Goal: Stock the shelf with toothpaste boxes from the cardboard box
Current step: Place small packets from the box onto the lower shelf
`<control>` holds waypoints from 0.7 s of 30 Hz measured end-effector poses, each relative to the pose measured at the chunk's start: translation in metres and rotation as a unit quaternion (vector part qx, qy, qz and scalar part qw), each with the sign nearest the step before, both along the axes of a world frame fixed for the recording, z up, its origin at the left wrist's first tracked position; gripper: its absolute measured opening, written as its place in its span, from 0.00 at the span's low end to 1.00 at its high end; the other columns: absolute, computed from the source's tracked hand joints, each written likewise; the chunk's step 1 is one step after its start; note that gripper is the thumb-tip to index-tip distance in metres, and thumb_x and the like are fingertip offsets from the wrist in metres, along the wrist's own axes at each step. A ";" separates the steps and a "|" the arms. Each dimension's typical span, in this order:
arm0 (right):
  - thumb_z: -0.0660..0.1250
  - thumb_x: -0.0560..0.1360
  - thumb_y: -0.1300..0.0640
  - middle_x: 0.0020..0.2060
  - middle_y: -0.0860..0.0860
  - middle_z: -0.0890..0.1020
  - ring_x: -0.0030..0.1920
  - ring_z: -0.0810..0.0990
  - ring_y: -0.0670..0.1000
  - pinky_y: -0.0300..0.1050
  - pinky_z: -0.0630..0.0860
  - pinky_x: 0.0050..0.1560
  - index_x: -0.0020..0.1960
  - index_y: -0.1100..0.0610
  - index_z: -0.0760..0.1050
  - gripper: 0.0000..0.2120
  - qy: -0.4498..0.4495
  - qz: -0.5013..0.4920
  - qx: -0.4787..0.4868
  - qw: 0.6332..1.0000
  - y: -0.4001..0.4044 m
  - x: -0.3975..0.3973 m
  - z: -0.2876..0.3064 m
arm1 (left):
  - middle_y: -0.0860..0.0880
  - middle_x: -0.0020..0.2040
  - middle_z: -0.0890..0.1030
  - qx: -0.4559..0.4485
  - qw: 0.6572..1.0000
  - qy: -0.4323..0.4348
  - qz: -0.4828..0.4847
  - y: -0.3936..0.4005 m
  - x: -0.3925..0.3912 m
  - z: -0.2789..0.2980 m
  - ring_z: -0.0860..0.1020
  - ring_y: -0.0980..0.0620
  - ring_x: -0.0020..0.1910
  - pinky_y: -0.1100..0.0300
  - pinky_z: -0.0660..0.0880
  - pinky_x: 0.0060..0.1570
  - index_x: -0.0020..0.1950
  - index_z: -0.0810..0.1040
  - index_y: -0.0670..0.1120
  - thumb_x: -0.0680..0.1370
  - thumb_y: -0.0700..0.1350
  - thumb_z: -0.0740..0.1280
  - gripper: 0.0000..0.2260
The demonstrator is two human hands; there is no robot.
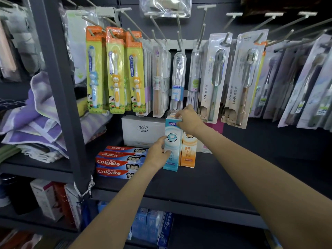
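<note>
On the shelf [206,178], both hands grip the upright blue toothpaste box [172,141]; fingertips seemingly hidden.

This is a shop, in its toiletries aisle. Dark metal shelving [197,178] runs across the view, with a back panel carrying rows of display hooks [203,20]. Packaged toothbrushes hang from the hooks: children's ones in green and orange cards [115,72] on the left, adult ones in clear blister packs [215,78] to the right. On the shelf below, Colgate toothpaste boxes [116,166] lie stacked, beside upright toothpaste boxes [172,146]. More boxed goods [150,225] fill the shelf underneath. In the bay to the far left, folded towels [36,126] are piled.
</note>
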State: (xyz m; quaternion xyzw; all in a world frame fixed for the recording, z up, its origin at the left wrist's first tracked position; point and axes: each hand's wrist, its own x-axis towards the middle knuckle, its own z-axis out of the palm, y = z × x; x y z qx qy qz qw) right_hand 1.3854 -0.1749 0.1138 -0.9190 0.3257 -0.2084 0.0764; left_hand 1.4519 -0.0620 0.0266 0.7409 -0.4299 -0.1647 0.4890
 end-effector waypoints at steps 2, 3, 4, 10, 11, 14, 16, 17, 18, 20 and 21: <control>0.67 0.75 0.59 0.65 0.59 0.63 0.61 0.73 0.58 0.50 0.71 0.64 0.66 0.61 0.69 0.20 -0.003 0.006 -0.004 1.000 0.000 -0.001 -0.001 | 0.45 0.68 0.71 -0.003 1.000 -0.001 0.004 -0.005 -0.002 -0.001 0.73 0.46 0.64 0.48 0.72 0.62 0.72 0.63 0.47 0.77 0.35 0.62 0.25; 0.68 0.75 0.57 0.65 0.59 0.63 0.61 0.73 0.58 0.51 0.72 0.63 0.67 0.61 0.68 0.22 -0.003 0.010 -0.003 1.000 0.000 -0.001 -0.002 | 0.44 0.67 0.70 -0.007 1.000 -0.006 0.009 -0.007 -0.002 -0.002 0.73 0.45 0.64 0.48 0.72 0.62 0.72 0.63 0.47 0.77 0.34 0.62 0.24; 0.69 0.74 0.56 0.65 0.59 0.64 0.61 0.73 0.58 0.52 0.72 0.62 0.68 0.60 0.66 0.24 -0.005 0.013 -0.002 1.000 0.001 -0.001 -0.003 | 0.43 0.67 0.70 -0.011 1.000 -0.011 0.015 -0.008 -0.002 -0.002 0.72 0.45 0.64 0.47 0.72 0.62 0.71 0.64 0.47 0.77 0.34 0.62 0.24; 0.70 0.73 0.56 0.65 0.58 0.64 0.62 0.73 0.58 0.50 0.74 0.60 0.69 0.58 0.63 0.28 -0.020 0.026 -0.015 0.999 0.002 -0.004 -0.007 | 0.43 0.66 0.67 -0.025 0.999 -0.027 0.030 -0.011 0.000 -0.004 0.71 0.46 0.65 0.51 0.72 0.62 0.69 0.68 0.48 0.77 0.34 0.62 0.22; 0.70 0.72 0.56 0.65 0.58 0.64 0.61 0.73 0.58 0.51 0.74 0.60 0.69 0.58 0.63 0.28 -0.021 0.026 -0.017 0.999 0.002 -0.005 -0.006 | 0.43 0.66 0.67 -0.026 0.999 -0.026 0.031 -0.011 0.001 -0.005 0.71 0.46 0.65 0.52 0.72 0.62 0.69 0.68 0.48 0.77 0.34 0.62 0.22; 0.71 0.72 0.56 0.65 0.57 0.64 0.61 0.73 0.57 0.50 0.75 0.59 0.68 0.57 0.64 0.28 -0.024 0.027 -0.023 0.999 0.001 -0.006 -0.006 | 0.43 0.67 0.67 -0.032 0.999 -0.021 0.035 -0.010 0.003 -0.009 0.71 0.47 0.65 0.53 0.72 0.61 0.69 0.68 0.50 0.77 0.34 0.62 0.22; 0.71 0.72 0.55 0.65 0.57 0.64 0.61 0.73 0.58 0.50 0.75 0.59 0.68 0.57 0.64 0.28 -0.025 0.028 -0.026 0.999 0.002 -0.007 -0.005 | 0.43 0.67 0.66 -0.039 0.998 -0.015 0.037 -0.009 0.003 -0.009 0.71 0.47 0.65 0.53 0.72 0.61 0.68 0.69 0.50 0.77 0.33 0.62 0.22; 0.71 0.72 0.55 0.65 0.57 0.64 0.61 0.73 0.58 0.51 0.75 0.59 0.68 0.57 0.64 0.28 -0.024 0.028 -0.029 0.999 0.002 -0.008 -0.005 | 0.43 0.67 0.66 -0.042 0.998 -0.014 0.038 -0.009 0.003 -0.009 0.71 0.47 0.65 0.53 0.73 0.61 0.68 0.69 0.50 0.77 0.33 0.62 0.21; 0.71 0.72 0.55 0.65 0.57 0.64 0.61 0.73 0.58 0.50 0.74 0.59 0.68 0.57 0.64 0.28 -0.022 0.028 -0.031 0.999 0.002 -0.009 -0.005 | 0.43 0.67 0.66 -0.044 0.998 -0.012 0.038 -0.008 0.003 -0.009 0.71 0.47 0.65 0.53 0.73 0.61 0.68 0.69 0.50 0.77 0.33 0.62 0.21; 0.71 0.72 0.55 0.64 0.57 0.64 0.61 0.73 0.58 0.50 0.74 0.58 0.68 0.57 0.64 0.29 -0.020 0.027 -0.032 0.999 0.002 -0.010 -0.005 | 0.43 0.67 0.66 -0.047 0.998 -0.010 0.040 -0.007 0.002 -0.008 0.71 0.47 0.65 0.53 0.73 0.60 0.67 0.69 0.50 0.77 0.34 0.62 0.21; 0.71 0.72 0.55 0.64 0.57 0.64 0.61 0.73 0.58 0.50 0.74 0.57 0.68 0.57 0.64 0.28 -0.020 0.026 -0.031 0.999 0.002 -0.010 -0.005 | 0.44 0.67 0.66 -0.048 0.998 -0.010 0.041 -0.007 0.002 -0.008 0.71 0.46 0.65 0.54 0.73 0.60 0.67 0.69 0.50 0.77 0.34 0.62 0.21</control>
